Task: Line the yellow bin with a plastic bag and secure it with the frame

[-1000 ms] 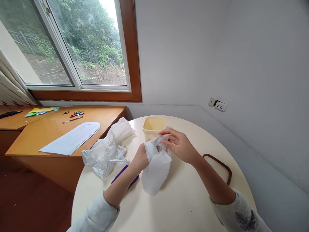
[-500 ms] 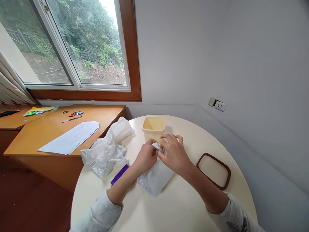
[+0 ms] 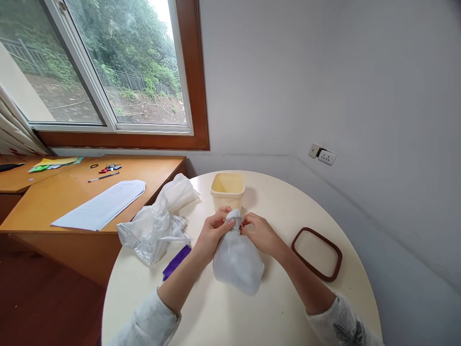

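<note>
A white plastic bag [image 3: 238,264], its body rounded and its neck gathered at the top, is between my two hands over the round table. My left hand [image 3: 215,230] is closed around the left side of the neck, thumb on the front. On the other side, my right hand [image 3: 260,233] pinches the neck with its fingertips. What the bag contains cannot be made out. Just beyond my hands stands a pale yellow square tub [image 3: 227,187], open at the top. Left of the bag lies a purple strip [image 3: 176,262], partly behind my left forearm.
Another crumpled white plastic bag [image 3: 154,230] lies at the table's left edge. A brown rounded frame [image 3: 317,253] rests on the right of the cream table [image 3: 288,288]. Papers [image 3: 103,204], a pen [image 3: 103,177] and small items are on the wooden desk [image 3: 151,166] at left.
The bag's neck now stands more upright and its body looks rounder. My right hand has dropped from above the neck to its right side, and my left thumb now lies across the front.
</note>
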The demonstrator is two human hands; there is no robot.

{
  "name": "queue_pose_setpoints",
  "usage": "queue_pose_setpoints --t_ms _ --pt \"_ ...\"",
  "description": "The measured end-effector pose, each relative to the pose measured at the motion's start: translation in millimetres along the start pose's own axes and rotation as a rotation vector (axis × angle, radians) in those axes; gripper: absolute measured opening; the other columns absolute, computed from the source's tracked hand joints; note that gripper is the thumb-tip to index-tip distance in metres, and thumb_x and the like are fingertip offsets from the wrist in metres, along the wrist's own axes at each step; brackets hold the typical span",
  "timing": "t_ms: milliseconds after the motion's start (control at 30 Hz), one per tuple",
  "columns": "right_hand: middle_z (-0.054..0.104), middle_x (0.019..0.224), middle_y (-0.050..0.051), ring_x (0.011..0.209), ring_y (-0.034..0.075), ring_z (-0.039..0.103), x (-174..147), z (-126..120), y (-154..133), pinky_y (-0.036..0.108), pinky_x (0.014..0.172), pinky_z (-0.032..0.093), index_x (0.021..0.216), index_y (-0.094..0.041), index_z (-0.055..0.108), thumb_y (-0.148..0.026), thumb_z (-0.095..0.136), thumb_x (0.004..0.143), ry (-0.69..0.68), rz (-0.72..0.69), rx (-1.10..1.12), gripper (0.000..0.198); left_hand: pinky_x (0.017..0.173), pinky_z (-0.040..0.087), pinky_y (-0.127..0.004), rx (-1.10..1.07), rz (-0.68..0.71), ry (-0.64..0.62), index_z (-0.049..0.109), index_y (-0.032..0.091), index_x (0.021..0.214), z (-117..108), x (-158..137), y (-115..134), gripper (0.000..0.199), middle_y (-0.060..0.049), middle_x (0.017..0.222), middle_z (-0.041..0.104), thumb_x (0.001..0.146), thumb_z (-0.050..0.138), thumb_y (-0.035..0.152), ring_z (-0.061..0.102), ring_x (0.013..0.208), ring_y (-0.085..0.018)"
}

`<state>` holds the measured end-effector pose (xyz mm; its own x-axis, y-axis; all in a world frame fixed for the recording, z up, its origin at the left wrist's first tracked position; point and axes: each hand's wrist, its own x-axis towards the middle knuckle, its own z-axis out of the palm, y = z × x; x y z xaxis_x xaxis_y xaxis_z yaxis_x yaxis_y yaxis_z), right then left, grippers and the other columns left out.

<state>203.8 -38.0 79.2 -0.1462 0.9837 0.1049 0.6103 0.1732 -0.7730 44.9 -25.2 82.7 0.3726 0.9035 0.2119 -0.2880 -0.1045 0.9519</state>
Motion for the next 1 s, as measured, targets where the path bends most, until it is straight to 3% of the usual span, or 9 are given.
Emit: queue_pose_setpoints --t_ms 67,200,333,400,500,667,767,900,1000 --pt "0.06 0.088 0.001 0.085 0.017 0.056 0.8 2.9 -0.1 0.03 0.073 0.041 0.078 -0.022 0.058 -0.027 0.052 0.074 -0.011 -0.005 0.032 0.009 0.068 0.043 -0.024 -0.072 -0.043 0.02 0.067 0.015 0.071 1.8 0.1 -3.0 0.017 -0.005 0.097 0.053 0.072 0.065 0.032 0.054 0.086 -0.017" --pt "0.058 0.099 0.002 0.092 0.017 0.053 -1.6 2.0 -6.0 0.031 0.08 0.041 0.094 -0.024 0.058 -0.02 0.054 0.073 0.122 -0.14 0.115 0.021 0.067 0.042 -0.024 0.001 -0.078 0.071 0.069 0.016 0.081 -0.4 0.8 -6.6 0.021 -0.005 0.096 0.059 0.076 0.06 0.035 0.055 0.084 -0.017" --pt "0.059 0.101 0.003 0.085 0.015 0.055 -3.1 -2.4 -9.7 0.028 0.072 0.043 0.109 -0.023 0.055 -0.026 0.053 0.077 0.012 -0.17 0.355 0.032 0.069 0.042 -0.025 0.104 -0.044 0.082 0.068 0.016 0.089 -3.7 0.5 -5.8 0.027 -0.006 0.098 0.061 0.079 0.056 0.038 0.055 0.089 -0.019" --pt "0.061 0.092 0.002 0.079 0.014 0.054 -1.0 -3.8 -8.3 0.027 0.068 0.043 0.104 -0.021 0.058 -0.031 0.056 0.076 -0.021 -0.146 0.396 0.03 0.071 0.043 -0.025 0.153 -0.038 0.028 0.066 0.016 0.093 -3.1 -1.1 -5.0 0.029 -0.007 0.102 0.061 0.08 0.054 0.04 0.055 0.089 -0.019" --pt "0.062 0.078 0.001 0.071 0.013 0.053 4.4 -6.0 -4.3 0.027 0.065 0.042 0.088 -0.019 0.064 -0.031 0.058 0.073 0.051 -0.115 0.384 0.02 0.075 0.043 -0.027 0.195 -0.001 -0.04 0.06 0.016 0.098 -1.2 -5.2 -8.0 0.028 -0.008 0.1 0.061 0.078 0.059 0.035 0.056 0.09 -0.019" --pt "0.063 0.072 0.002 0.061 0.012 0.054 7.8 -9.5 -2.2 0.027 0.06 0.044 0.079 -0.016 0.064 -0.029 0.061 0.068 0.128 -0.05 0.572 0.017 0.064 0.043 -0.023 0.225 0.093 0.102 0.045 0.021 0.088 0.3 -10.9 -21.8 0.03 0.001 0.082 0.059 0.07 0.068 0.027 0.056 0.073 -0.013" --pt "0.062 0.071 0.001 0.051 0.009 0.051 5.0 -9.3 -4.5 0.025 0.055 0.042 0.075 -0.016 0.062 -0.025 0.061 0.066 0.133 -0.023 0.703 0.013 0.062 0.042 -0.023 0.427 0.041 0.057 0.048 0.02 0.087 2.8 -12.0 -23.0 0.021 0.001 0.078 0.058 0.075 0.062 0.028 0.054 0.07 -0.013" --pt "0.059 0.063 -0.001 0.05 0.009 0.054 4.8 -22.1 -7.5 0.023 0.049 0.039 0.072 -0.016 0.06 -0.024 0.061 0.065 0.213 -0.014 0.718 0.01 0.081 0.042 -0.031 0.607 0.085 -0.024 0.052 0.021 0.107 2.6 -15.5 -16.1 0.029 -0.005 0.101 0.059 0.079 0.056 0.028 0.053 0.093 -0.019" --pt "0.057 0.057 -0.003 0.048 0.009 0.053 14.4 -51.8 -8.6 0.023 0.05 0.04 0.069 -0.016 0.059 -0.022 0.062 0.063 0.343 -0.028 0.685 0.009 0.093 0.037 -0.035 0.683 0.161 -0.008 0.052 0.022 0.111 -5.8 -21.8 -14.5 0.03 -0.007 0.111 0.055 0.081 0.053 0.026 0.049 0.106 -0.02"
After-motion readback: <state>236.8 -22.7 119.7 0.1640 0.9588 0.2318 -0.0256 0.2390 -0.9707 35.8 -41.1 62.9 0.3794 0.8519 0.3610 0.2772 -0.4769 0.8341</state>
